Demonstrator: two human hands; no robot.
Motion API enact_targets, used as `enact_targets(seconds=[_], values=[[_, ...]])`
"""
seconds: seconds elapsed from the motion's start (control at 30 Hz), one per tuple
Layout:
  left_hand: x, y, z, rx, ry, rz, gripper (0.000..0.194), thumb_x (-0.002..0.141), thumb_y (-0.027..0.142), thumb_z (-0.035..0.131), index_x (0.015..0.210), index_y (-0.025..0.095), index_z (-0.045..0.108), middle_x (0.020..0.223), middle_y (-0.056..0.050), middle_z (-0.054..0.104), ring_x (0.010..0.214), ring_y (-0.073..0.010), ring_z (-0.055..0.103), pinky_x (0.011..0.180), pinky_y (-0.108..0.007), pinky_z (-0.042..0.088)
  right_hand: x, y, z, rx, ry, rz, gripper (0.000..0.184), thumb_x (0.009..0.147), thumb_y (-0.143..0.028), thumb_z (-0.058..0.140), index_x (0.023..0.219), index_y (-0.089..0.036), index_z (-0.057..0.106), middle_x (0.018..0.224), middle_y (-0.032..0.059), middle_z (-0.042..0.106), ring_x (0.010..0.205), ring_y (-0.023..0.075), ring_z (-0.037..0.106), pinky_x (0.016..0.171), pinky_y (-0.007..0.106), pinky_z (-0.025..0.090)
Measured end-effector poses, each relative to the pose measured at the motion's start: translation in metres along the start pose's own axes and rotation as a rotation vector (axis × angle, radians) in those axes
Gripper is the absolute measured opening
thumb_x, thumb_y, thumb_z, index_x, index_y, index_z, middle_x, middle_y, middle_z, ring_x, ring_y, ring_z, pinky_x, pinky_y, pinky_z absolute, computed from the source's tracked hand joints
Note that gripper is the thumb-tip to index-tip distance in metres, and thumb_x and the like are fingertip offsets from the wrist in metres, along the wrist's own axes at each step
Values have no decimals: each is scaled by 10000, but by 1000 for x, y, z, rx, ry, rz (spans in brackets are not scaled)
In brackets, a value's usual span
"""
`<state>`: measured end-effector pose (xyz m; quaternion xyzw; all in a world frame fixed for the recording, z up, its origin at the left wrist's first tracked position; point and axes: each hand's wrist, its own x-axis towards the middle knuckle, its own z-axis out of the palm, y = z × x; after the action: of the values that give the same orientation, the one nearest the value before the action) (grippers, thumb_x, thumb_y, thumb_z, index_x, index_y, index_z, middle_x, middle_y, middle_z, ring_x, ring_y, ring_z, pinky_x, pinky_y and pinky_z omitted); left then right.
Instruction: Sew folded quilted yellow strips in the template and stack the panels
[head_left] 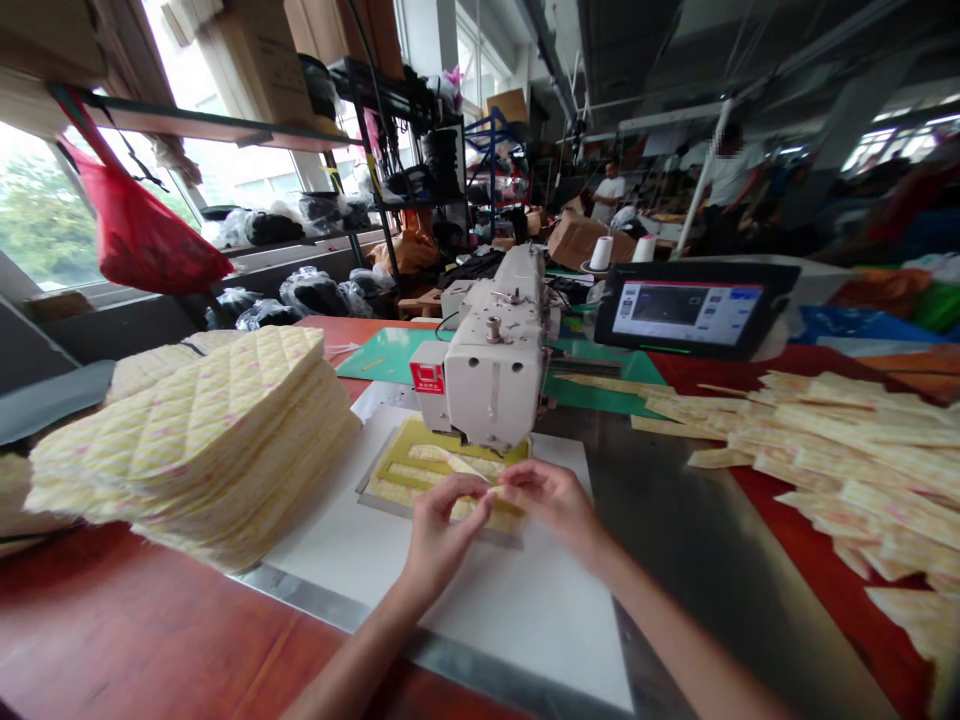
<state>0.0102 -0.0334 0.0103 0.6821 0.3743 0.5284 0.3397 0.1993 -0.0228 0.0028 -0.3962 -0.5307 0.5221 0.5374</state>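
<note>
Head view: left hand (442, 535) and right hand (547, 505) both pinch a yellow quilted strip (454, 464) over the sewing jig (394, 478)

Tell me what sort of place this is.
Probably a garment or textile sewing workshop: there's an industrial sewing machine, a stack of quilted yellow fabric panels, and white thread cones behind the machine.

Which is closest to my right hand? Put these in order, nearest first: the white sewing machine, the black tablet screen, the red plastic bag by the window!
1. White sewing machine: straight ahead of the right hand.
2. Black tablet screen: ahead, to the right.
3. Red plastic bag: far left, hanging by the window.
</note>
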Motion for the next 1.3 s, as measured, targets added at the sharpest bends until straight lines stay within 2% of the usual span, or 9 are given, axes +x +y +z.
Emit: enact_targets(seconds=[0.07,0.17,0.23,0.3,0.5,0.73,0.93,1.1,1.3], values=[[4,0,8,190,-84,250,104,956,251,669,929,174,733,947,-85,753,900,-200,711,837,-311,569,5,0,-18,-31,118,-24,435,676,-542,881,889,-178,773,916,89,774,856,217,703,809,339,561],[13,-5,18,497,-316,629,151,1011,163,548,1021,156,698,965,-114,731,930,-224,690,833,-364,571,11,4,-37,-56,271,-57,492,640,-600,879,838,-166,757,846,91,760,789,217,692,745,339,561],[21,-12,19,669,-432,782,211,1031,133,476,989,139,683,927,-122,708,892,-231,675,813,-391,574,11,8,-42,-55,289,-67,506,633,-615,876,822,-164,746,817,88,752,759,216,687,716,340,563],[29,-18,15,793,-465,829,253,1038,117,437,953,133,675,909,-122,685,876,-236,666,807,-407,577,11,13,-42,-67,265,-79,495,661,-610,864,832,-162,744,819,93,752,761,221,692,716,345,567],[44,-30,-2,1047,-480,759,213,1028,117,447,1059,117,658,991,-144,670,928,-269,660,837,-435,576,12,25,-41,-90,230,-90,447,716,-591,837,859,-177,747,821,94,757,781,233,708,738,358,573],[47,-43,0,984,-574,669,280,1047,125,387,1215,127,610,1096,-158,661,984,-273,648,858,-427,573,13,26,-43,-83,221,-82,460,726,-615,814,858,-182,737,803,87,762,785,245,729,745,368,585],[53,-40,-2,972,-607,655,254,1040,148,424,1211,135,612,1121,-148,668,1005,-271,642,878,-426,576,13,29,-43,-96,203,-99,419,769,-591,783,861,-186,728,798,81,763,774,238,735,739,361,587],[55,-41,-3,851,-626,556,280,963,83,524,1204,151,649,1151,-131,702,1080,-265,647,952,-431,569,12,29,-43,-136,189,-116,402,797,-584,757,870,-190,732,803,76,765,770,236,737,741,360,586],[58,-50,-3,572,-515,394,316,926,31,504,1098,163,733,1073,-118,752,999,-228,692,908,-384,580,12,32,-43,-231,165,-143,373,849,-569,712,891,-200,735,819,74,769,781,237,733,725,349,581]])
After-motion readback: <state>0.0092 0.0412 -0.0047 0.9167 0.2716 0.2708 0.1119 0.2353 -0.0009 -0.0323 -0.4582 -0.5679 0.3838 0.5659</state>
